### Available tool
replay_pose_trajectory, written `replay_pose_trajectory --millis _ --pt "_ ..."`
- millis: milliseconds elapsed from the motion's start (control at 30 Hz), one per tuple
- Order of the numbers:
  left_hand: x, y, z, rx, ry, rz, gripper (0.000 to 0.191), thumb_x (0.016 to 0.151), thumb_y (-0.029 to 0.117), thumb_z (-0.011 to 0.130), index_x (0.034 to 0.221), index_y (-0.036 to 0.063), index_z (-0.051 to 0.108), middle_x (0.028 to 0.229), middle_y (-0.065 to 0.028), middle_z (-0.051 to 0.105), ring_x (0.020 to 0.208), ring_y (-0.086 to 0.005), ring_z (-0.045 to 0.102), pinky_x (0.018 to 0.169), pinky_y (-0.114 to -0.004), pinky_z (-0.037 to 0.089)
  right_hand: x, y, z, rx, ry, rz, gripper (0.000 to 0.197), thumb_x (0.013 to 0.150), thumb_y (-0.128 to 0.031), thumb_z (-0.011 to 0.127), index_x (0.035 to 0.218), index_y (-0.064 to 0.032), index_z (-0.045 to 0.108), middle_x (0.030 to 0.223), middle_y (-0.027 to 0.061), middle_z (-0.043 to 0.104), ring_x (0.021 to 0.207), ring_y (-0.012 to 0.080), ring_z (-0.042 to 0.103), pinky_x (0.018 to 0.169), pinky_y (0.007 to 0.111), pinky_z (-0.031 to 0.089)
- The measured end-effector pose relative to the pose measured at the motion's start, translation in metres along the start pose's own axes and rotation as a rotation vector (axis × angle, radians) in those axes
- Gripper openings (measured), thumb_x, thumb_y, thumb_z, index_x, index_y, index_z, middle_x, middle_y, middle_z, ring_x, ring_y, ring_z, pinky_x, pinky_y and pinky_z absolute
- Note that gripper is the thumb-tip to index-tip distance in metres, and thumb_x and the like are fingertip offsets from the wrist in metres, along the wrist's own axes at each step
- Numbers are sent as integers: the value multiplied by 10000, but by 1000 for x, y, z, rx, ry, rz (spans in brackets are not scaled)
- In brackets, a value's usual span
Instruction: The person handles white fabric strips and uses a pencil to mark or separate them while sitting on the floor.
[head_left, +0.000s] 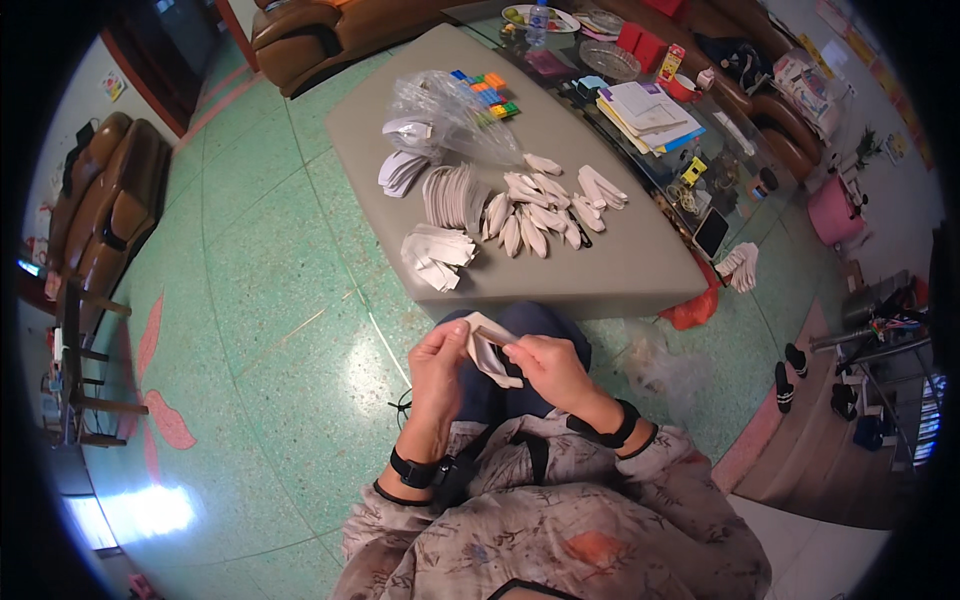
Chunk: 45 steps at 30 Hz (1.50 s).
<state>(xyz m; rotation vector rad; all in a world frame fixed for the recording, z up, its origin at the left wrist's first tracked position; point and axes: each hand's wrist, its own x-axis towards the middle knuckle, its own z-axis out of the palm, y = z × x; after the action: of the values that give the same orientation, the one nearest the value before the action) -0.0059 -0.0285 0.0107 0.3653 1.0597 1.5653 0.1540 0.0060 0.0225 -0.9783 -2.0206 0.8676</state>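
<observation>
My left hand (436, 369) pinches the upper left corner of a cream folded piece (480, 345), paper or thin cloth, above my knees. My right hand (551, 369) grips its right side, and the piece gapes between them around a dark inside. Before me on a grey padded ottoman (637, 262) lies a loose heap of pale, pod-shaped folded pieces (532, 232). To their left are a fanned stack of cream pieces (452, 196), a white stack (403, 171) and a spread white bundle (439, 255). Something dark and thin lies partly under the heap.
Behind the stacks sit a clear plastic bag (450, 109) and colourful building bricks (491, 94). A glass table (739, 199) at the right carries papers (649, 116), a bowl (609, 60) and a red cup (682, 88). A red bag (691, 304) lies by the ottoman's right corner.
</observation>
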Motion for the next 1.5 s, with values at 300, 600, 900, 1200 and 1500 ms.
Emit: replay_pose_trajectory --millis 300,600,900,1200,1500 --pt "5 1 -1 119 0 32 185 840 127 639 952 -20 657 726 15 582 652 -53 480 612 -190 395 -3 -3 -5 59 -20 149 249 889 -174 546 735 17 589 565 91 550 466 138 518 447 282 402" --pt "-4 2 8 200 -27 90 169 849 122 627 914 -31 657 756 -13 599 702 -77 515 654 -203 417 -4 2 7 55 99 162 256 887 -170 555 714 17 568 576 75 565 469 122 512 451 268 386" --pt "-6 12 -1 355 -96 229 140 850 91 627 919 -29 653 770 2 598 698 -55 509 626 -178 410 7 7 -37 354 -253 605 372 891 -302 550 689 9 584 493 18 476 470 92 447 459 277 365" --pt "-10 13 6 353 -216 183 124 843 71 629 922 -22 656 840 -24 639 764 -73 565 701 -199 457 28 -21 -28 378 -99 278 146 788 -111 684 836 12 620 665 -15 557 538 23 423 464 191 336" --pt "-8 6 5 244 -252 104 96 860 87 606 866 -7 623 774 -20 621 685 -68 554 634 -193 448 33 11 -7 694 -180 347 142 844 -124 614 856 11 572 713 -20 566 617 51 525 513 210 418"
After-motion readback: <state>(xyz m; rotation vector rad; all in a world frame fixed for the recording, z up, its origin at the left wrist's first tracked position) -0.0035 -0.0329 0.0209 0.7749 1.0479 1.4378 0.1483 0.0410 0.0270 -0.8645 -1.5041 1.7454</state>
